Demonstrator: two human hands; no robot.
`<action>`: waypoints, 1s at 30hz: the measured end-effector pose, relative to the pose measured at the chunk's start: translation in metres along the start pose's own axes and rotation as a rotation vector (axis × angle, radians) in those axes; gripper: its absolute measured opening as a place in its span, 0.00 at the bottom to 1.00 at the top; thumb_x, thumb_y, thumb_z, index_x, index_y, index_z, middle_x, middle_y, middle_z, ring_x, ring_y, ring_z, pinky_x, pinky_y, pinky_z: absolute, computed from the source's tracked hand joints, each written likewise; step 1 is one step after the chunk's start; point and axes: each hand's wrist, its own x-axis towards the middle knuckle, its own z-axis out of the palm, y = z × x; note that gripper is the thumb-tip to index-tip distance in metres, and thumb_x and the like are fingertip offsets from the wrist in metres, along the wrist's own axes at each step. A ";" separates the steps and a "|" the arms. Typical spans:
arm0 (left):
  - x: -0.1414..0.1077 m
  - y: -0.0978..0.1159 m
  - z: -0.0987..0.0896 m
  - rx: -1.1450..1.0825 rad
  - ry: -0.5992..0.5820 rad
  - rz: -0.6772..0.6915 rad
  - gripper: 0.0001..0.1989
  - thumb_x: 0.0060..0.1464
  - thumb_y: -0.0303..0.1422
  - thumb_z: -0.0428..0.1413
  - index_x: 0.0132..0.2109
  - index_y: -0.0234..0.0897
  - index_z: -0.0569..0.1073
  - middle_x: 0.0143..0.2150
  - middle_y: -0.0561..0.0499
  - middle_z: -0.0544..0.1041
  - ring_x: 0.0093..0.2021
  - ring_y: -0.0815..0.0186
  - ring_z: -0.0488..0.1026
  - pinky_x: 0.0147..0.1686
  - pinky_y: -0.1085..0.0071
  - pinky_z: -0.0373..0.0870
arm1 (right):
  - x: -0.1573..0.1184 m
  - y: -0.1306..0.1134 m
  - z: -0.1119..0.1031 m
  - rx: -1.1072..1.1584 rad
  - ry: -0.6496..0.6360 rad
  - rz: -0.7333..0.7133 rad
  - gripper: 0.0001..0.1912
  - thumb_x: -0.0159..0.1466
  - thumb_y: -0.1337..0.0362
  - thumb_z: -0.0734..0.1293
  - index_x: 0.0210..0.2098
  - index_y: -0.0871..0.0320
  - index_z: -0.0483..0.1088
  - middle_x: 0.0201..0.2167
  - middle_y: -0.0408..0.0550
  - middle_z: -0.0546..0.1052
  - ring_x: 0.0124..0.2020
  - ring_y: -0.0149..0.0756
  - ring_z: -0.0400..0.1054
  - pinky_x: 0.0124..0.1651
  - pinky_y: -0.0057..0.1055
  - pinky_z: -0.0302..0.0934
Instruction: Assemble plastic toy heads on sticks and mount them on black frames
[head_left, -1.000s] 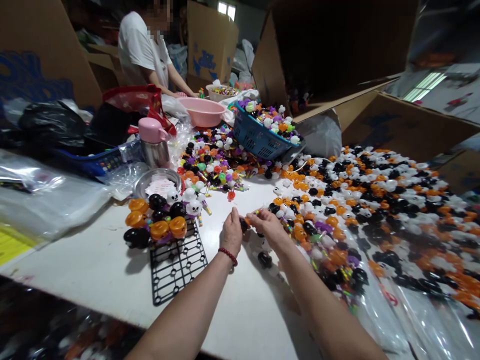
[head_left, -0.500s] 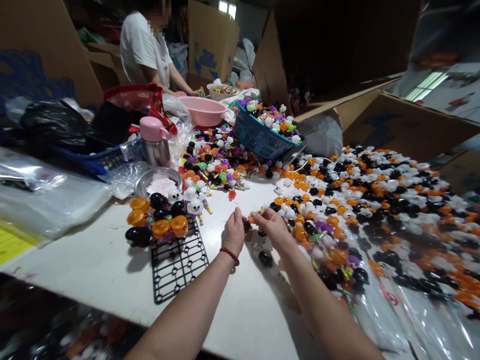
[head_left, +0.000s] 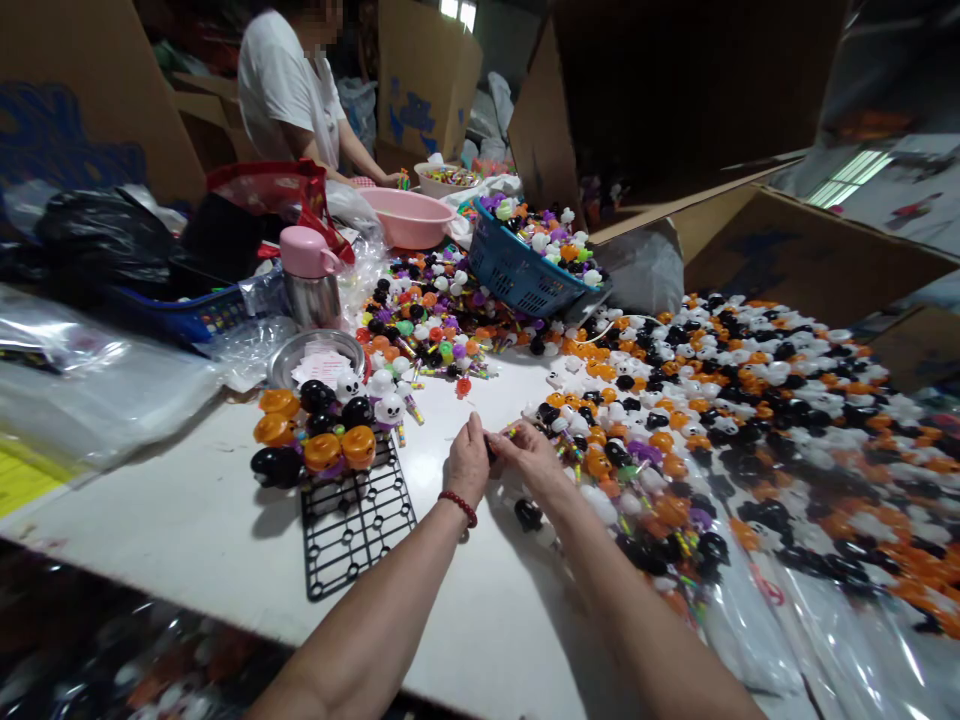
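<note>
My left hand, with a dark red bead bracelet at the wrist, is closed around a small black plastic piece, mostly hidden by the fingers. My right hand meets it, pinching a small tube of coloured candy against that piece. Below the right hand a black plastic head lies on the white table. To the left, a black plastic grid carries a cluster of pumpkin heads, white skull heads and black heads.
A large heap of orange, black and white heads covers the right side. Behind stand a tilted blue basket of toys, a pink basin, a pink-lidded flask and a metal bowl. A co-worker works beyond.
My right hand has moved slightly left, closing the gap to my left hand. The orange bit seen at its fingertips is now hidden. The grid and heaps stay put.
</note>
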 end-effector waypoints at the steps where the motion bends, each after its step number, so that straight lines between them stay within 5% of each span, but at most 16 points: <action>1: 0.000 -0.002 0.000 0.007 0.002 0.023 0.28 0.63 0.56 0.43 0.28 0.40 0.70 0.25 0.50 0.73 0.27 0.64 0.68 0.30 0.68 0.65 | -0.001 0.002 0.003 0.004 -0.014 0.010 0.27 0.45 0.43 0.77 0.27 0.54 0.62 0.18 0.37 0.70 0.19 0.29 0.60 0.25 0.28 0.55; 5: 0.001 -0.010 0.002 -0.023 -0.049 0.047 0.28 0.63 0.56 0.42 0.28 0.41 0.70 0.25 0.50 0.73 0.29 0.63 0.69 0.34 0.68 0.66 | -0.001 0.005 0.002 -0.011 -0.032 0.019 0.28 0.43 0.42 0.76 0.26 0.54 0.62 0.17 0.36 0.68 0.20 0.29 0.59 0.25 0.28 0.55; 8: 0.000 -0.015 0.005 -0.060 -0.099 0.106 0.27 0.62 0.56 0.44 0.31 0.41 0.72 0.29 0.49 0.76 0.32 0.62 0.72 0.37 0.67 0.67 | -0.002 -0.002 -0.024 -0.162 -0.014 -0.023 0.25 0.49 0.41 0.73 0.27 0.55 0.65 0.21 0.41 0.71 0.23 0.33 0.62 0.29 0.31 0.58; 12: 0.002 -0.019 0.007 -0.065 -0.086 0.141 0.26 0.64 0.54 0.41 0.36 0.41 0.74 0.38 0.47 0.79 0.37 0.62 0.74 0.38 0.67 0.69 | -0.003 -0.021 -0.071 -0.734 0.332 -0.291 0.19 0.57 0.50 0.67 0.39 0.58 0.71 0.40 0.56 0.75 0.42 0.49 0.69 0.45 0.44 0.63; 14: 0.004 -0.020 0.007 -0.044 -0.044 0.120 0.25 0.65 0.53 0.41 0.36 0.41 0.73 0.40 0.47 0.79 0.35 0.63 0.73 0.38 0.67 0.68 | 0.003 -0.031 -0.079 -1.003 0.523 -0.451 0.23 0.59 0.55 0.65 0.50 0.60 0.69 0.53 0.62 0.70 0.55 0.57 0.63 0.56 0.52 0.57; 16: 0.006 -0.019 0.005 -0.055 -0.026 0.107 0.25 0.65 0.53 0.40 0.36 0.42 0.71 0.39 0.48 0.79 0.34 0.63 0.73 0.38 0.67 0.68 | 0.018 -0.038 -0.066 -1.131 0.532 -0.553 0.26 0.62 0.57 0.63 0.58 0.62 0.65 0.60 0.64 0.66 0.61 0.58 0.57 0.61 0.54 0.51; 19: 0.007 -0.016 0.002 -0.051 0.027 0.123 0.22 0.66 0.50 0.41 0.35 0.43 0.69 0.35 0.49 0.77 0.34 0.62 0.72 0.39 0.67 0.66 | 0.055 -0.042 -0.021 -1.147 0.266 -0.570 0.25 0.68 0.54 0.59 0.59 0.62 0.64 0.58 0.63 0.69 0.59 0.52 0.60 0.61 0.46 0.53; 24: 0.009 -0.016 -0.001 -0.015 0.044 0.106 0.19 0.65 0.49 0.44 0.33 0.43 0.70 0.32 0.48 0.77 0.33 0.60 0.72 0.38 0.66 0.65 | 0.118 -0.032 0.048 -1.216 0.075 -0.255 0.26 0.69 0.52 0.60 0.60 0.62 0.62 0.57 0.63 0.70 0.60 0.54 0.60 0.58 0.45 0.54; 30: 0.011 -0.021 0.000 -0.061 0.059 0.145 0.21 0.63 0.52 0.45 0.35 0.42 0.70 0.31 0.48 0.76 0.32 0.62 0.72 0.33 0.68 0.67 | 0.128 -0.013 0.057 -1.165 0.044 -0.163 0.23 0.61 0.71 0.65 0.56 0.62 0.64 0.59 0.65 0.68 0.60 0.55 0.60 0.59 0.47 0.54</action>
